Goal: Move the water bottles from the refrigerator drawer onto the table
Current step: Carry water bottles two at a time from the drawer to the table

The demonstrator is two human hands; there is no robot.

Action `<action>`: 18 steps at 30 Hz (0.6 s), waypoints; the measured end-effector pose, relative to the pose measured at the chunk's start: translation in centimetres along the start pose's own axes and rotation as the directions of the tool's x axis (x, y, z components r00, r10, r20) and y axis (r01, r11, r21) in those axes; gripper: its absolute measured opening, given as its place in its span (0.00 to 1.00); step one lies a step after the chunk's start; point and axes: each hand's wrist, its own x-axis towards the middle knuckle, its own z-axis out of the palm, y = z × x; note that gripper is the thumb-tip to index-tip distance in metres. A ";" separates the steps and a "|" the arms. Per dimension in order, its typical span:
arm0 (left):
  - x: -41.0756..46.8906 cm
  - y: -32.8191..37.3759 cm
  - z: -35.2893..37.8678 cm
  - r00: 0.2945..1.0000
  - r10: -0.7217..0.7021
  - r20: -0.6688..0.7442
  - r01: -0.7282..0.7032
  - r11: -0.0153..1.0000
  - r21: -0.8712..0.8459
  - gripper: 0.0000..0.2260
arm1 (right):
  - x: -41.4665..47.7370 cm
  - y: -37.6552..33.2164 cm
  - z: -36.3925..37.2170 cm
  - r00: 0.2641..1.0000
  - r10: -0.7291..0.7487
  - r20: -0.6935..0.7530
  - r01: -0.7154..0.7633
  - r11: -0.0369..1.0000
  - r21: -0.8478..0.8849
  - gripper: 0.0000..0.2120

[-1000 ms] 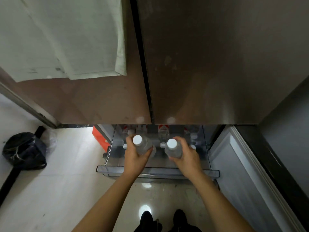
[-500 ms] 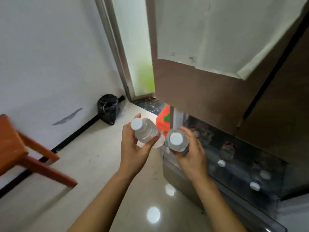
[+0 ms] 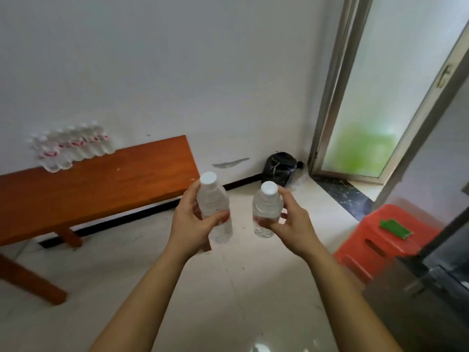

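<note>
Soft daylight from frosted door (image 3: 368,118); edges bowed, far bottles (image 3: 73,146) seemingly blurred.

I'm holding two clear, white-capped water bottles: the left bottle (image 3: 212,199) is leaning slightly in my left hand (image 3: 189,224), the right bottle (image 3: 266,207) nearly upright in my right hand (image 3: 294,224). A cluster of bottles (image 3: 72,146) is sitting on the orange-brown table (image 3: 101,189).

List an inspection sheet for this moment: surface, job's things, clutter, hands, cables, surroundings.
Surface: wooden table against the white wall.
Job's things: left bottle and right bottle held in the air, short of the table; bottle row stands on the table's far end, blurred.
Clutter: black bag on the floor in the corner; green item on the orange stool.
Hands: left hand grips the left bottle; right hand grips the right bottle.
Cables: nothing seen.
Surroundings: frosted glass door, pale tiled floor.
</note>
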 end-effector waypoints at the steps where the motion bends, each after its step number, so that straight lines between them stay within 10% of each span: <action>1: 0.6 -1.0 -2.5 0.999 -0.025 -0.026 0.025 1.000 0.004 0.36 | 1.2 -1.0 2.4 1.000 -0.009 0.030 0.008 1.000 0.027 0.36; 18: 18.9 -15.9 -22.5 0.934 -0.168 -0.315 0.191 0.981 0.044 0.38 | 25.2 -5.0 29.7 0.909 -0.151 0.389 0.132 0.988 0.077 0.39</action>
